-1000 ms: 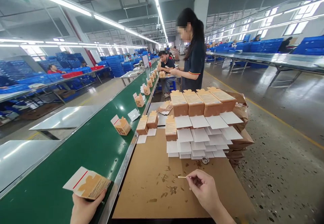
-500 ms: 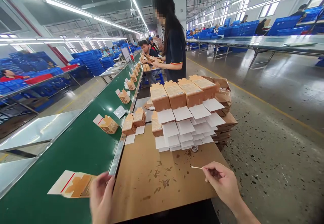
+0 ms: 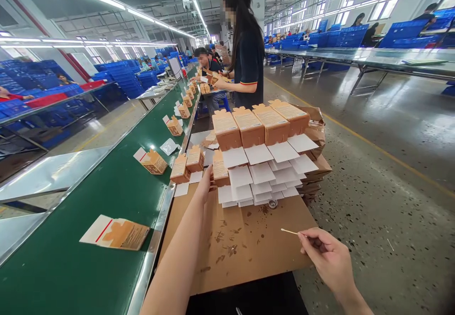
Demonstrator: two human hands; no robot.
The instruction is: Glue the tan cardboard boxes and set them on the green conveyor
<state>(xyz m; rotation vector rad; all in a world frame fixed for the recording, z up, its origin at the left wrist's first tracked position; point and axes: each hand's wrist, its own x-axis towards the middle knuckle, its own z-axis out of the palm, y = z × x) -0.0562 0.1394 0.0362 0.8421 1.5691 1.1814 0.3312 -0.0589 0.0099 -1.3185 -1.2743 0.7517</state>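
Head view: the left hand (image 3: 205,185) is now stretched forward with fingers open and nothing gripped, fingertips just short of a small brown carton (image 3: 220,174) at the near edge of the stacked cartons (image 3: 261,125). The flat carton (image 3: 115,233) held half a second earlier is left lying on the green belt (image 3: 88,267), well behind those fingers, so that piece is judged released. The right hand (image 3: 330,260) is kept pinched on a thin stick (image 3: 289,232), tip pointing left over the cardboard sheet (image 3: 245,244).

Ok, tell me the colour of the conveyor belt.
Dark green belt, best seen in the head view, left of the cardboard worktop.
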